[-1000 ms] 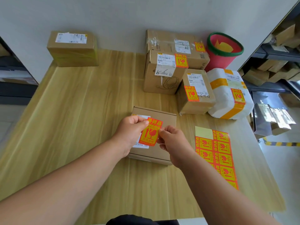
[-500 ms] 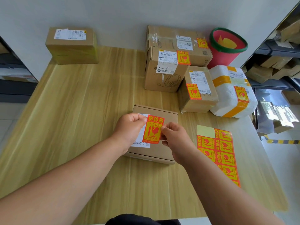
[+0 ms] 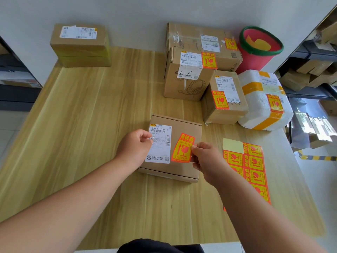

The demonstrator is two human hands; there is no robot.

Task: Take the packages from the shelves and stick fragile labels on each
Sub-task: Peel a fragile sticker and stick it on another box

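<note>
A flat cardboard box [image 3: 184, 127] lies on the wooden table [image 3: 87, 128] in front of me, with a white shipping label [image 3: 160, 143] on its left half. An orange fragile label [image 3: 182, 148] lies tilted on the box top beside the shipping label. My right hand [image 3: 207, 158] pinches the label's right edge between thumb and forefinger. My left hand [image 3: 135, 147] hovers with curled fingers over the box's left edge, apart from the fragile label. A sheet of fragile labels [image 3: 253, 167] lies to the right of the box.
Several packages bearing fragile labels stand at the back right: a large box [image 3: 193, 37], a headphone box [image 3: 184, 86], a small box [image 3: 226, 110] and a white foam package [image 3: 262, 106]. A box without a fragile label [image 3: 80, 50] sits back left. A red bin [image 3: 255, 57] and shelves [image 3: 310, 73] stand right.
The fragile label was held up by both hands; it has been lowered to the right onto the box top. My left hand has let go and drawn back left, uncovering the shipping label.
</note>
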